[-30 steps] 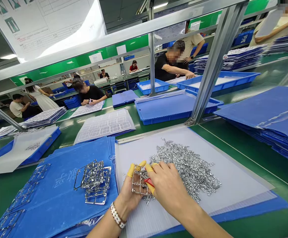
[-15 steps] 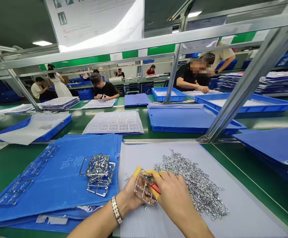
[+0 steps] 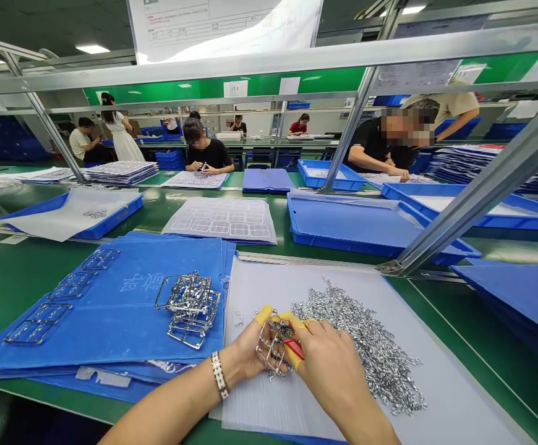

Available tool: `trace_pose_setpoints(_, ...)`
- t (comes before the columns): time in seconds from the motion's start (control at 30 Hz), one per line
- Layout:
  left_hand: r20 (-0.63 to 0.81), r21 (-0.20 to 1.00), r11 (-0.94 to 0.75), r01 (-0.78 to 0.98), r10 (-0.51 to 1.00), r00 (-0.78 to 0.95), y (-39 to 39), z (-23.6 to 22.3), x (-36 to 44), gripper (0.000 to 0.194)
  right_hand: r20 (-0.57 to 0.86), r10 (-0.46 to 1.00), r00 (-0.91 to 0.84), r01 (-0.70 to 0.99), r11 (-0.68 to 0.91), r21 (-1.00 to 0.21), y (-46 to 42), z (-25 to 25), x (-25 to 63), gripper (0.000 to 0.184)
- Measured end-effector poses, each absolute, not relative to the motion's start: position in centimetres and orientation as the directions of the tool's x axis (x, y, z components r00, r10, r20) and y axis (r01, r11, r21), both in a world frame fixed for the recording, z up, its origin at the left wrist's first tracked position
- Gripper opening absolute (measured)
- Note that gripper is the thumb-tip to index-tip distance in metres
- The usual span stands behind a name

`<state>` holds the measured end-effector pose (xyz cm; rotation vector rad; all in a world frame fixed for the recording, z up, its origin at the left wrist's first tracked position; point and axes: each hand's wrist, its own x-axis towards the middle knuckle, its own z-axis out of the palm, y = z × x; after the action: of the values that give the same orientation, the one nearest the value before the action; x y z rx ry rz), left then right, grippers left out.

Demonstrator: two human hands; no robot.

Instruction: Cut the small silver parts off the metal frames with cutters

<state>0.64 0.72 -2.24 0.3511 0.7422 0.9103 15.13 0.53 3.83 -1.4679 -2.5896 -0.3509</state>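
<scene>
My left hand (image 3: pixel 249 353), with yellow covers on the fingertips, grips a shiny silver sprue frame (image 3: pixel 263 351) with small parts on its runners. In my right hand (image 3: pixel 329 355) are red-handled nippers (image 3: pixel 294 348), their jaws against the frame's upper part; fingers hide much of the tool. Both hands are over a white sheet (image 3: pixel 292 408). Just right of them spreads a large heap of small silver parts (image 3: pixel 366 340). On blue sheets (image 3: pixel 125 321) to the left lies a pile of silver frames (image 3: pixel 190 303), and more frames (image 3: pixel 39 322) lie farther left.
A slanting metal post (image 3: pixel 473 191) rises beyond the white sheet at right. Blue trays (image 3: pixel 366 225) and a patterned white sheet (image 3: pixel 225 217) sit across the green bench (image 3: pixel 148 213). Co-workers (image 3: pixel 206 151) sit and stand farther back, one at the right (image 3: pixel 375 148).
The view has shifted slightly, so the background sits farther right and higher. My left hand has tilted the frame a little; the nippers stay at its upper part.
</scene>
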Motion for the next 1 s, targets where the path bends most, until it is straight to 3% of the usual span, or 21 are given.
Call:
trace_pose_setpoints(0.17, -0.451, 0.597, 0.582, -0.552, 0.813, 0.369, 0.5, -1.9, 0.6, 0.057, 0.213, 0.826, -0.523, 0.852, 0.500, 0.154, 0.2, 4.5, 15.1, 0.027)
trace_pose_setpoints(0.43, -0.335, 0.546, 0.584, -0.601, 0.810, 0.482, 0.5, -1.2, 0.1, 0.066, 0.266, 0.867, -0.420, 0.906, 0.418, 0.067, -0.5, 4.0, 17.0, 0.033)
trace_pose_setpoints(0.77, -0.377, 0.528, 0.586, -0.615, 0.811, 0.448, 0.5, -1.1, 0.2, 0.061, 0.210, 0.898, -0.388, 0.920, 0.392, 0.021, -0.6, 2.9, 16.9, 0.021)
trace_pose_setpoints(1.0, -0.391, 0.510, 0.595, -0.621, 0.803, 0.449, 0.4, -0.7, 0.3, 0.059, 0.182, 0.898, -0.400, 0.916, 0.396, 0.061, -0.9, 3.5, 16.2, 0.018)
